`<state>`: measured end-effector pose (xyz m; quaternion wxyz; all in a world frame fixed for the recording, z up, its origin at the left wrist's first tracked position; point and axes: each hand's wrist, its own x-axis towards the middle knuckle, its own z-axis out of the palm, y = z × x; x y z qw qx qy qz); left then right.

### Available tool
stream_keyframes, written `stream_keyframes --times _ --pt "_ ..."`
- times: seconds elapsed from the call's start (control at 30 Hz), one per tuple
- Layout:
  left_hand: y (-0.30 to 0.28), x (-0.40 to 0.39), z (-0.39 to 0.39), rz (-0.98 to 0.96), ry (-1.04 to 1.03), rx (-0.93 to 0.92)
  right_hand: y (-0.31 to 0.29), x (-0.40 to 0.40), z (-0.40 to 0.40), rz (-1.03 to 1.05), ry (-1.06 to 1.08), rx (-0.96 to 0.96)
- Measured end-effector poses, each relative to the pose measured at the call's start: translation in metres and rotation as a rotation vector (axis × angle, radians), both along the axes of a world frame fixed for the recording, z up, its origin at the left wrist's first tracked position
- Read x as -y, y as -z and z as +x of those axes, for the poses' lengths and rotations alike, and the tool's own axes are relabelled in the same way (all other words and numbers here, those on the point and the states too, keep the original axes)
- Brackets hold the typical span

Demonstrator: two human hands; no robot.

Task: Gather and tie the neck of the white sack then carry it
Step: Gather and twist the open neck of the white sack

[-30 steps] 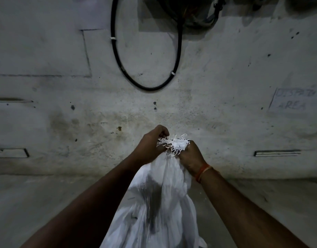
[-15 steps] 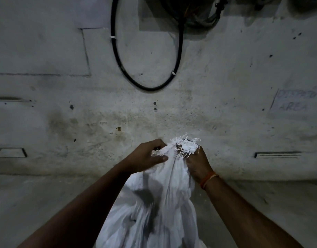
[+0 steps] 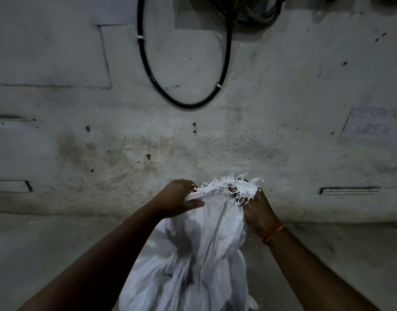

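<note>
A white woven sack [image 3: 202, 261] stands on the floor in front of me, its body creased and bulging. Its frayed top edge [image 3: 229, 187] is pulled up between my hands. My left hand [image 3: 177, 198] grips the left side of the top edge, thumb lying across the cloth. My right hand [image 3: 258, 212] grips the bunched right side of the neck; an orange thread band circles that wrist. The sack's mouth is spread a little between the two hands, not tied.
A stained concrete wall [image 3: 125, 142] rises close behind the sack. A black cable loop [image 3: 188, 102] hangs on it above. A faint written sign [image 3: 372, 126] is at the right. The grey floor [image 3: 47, 254] lies on both sides.
The hands were close together on the bunched neck; they have moved apart, the left shifting to the left side of the edge, and the sack's top has spread wider.
</note>
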<state>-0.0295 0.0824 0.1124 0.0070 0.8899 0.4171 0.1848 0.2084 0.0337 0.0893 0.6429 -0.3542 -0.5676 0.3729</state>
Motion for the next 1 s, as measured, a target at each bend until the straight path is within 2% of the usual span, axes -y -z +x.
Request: stream_keyframes --times 0.17,0.3,0.43,0.6,0.7,0.8,1.0 --pt "-0.002 -0.008 -0.010 0.056 0.041 0.091 0.000 0.005 0.008 0.058 -0.063 0.141" --pt "-0.004 -0.004 -0.008 0.125 0.058 0.161 0.001 0.002 0.006 0.098 -0.001 0.187" --pt "-0.005 0.001 -0.006 0.033 0.007 0.398 0.000 -0.001 0.003 0.016 0.034 0.075" --pt "-0.005 0.002 -0.005 0.011 -0.077 0.537 0.000 -0.003 0.000 -0.140 0.031 -0.138" --pt "-0.005 0.004 -0.003 -0.049 -0.134 0.604 -0.006 0.001 -0.007 -0.094 0.076 0.040" --pt "-0.002 0.006 0.002 -0.078 -0.211 0.668 -0.016 0.001 -0.018 -0.081 0.082 0.133" --pt "-0.001 0.011 0.017 -0.014 -0.199 0.649 -0.008 -0.008 -0.050 -0.082 0.051 0.377"
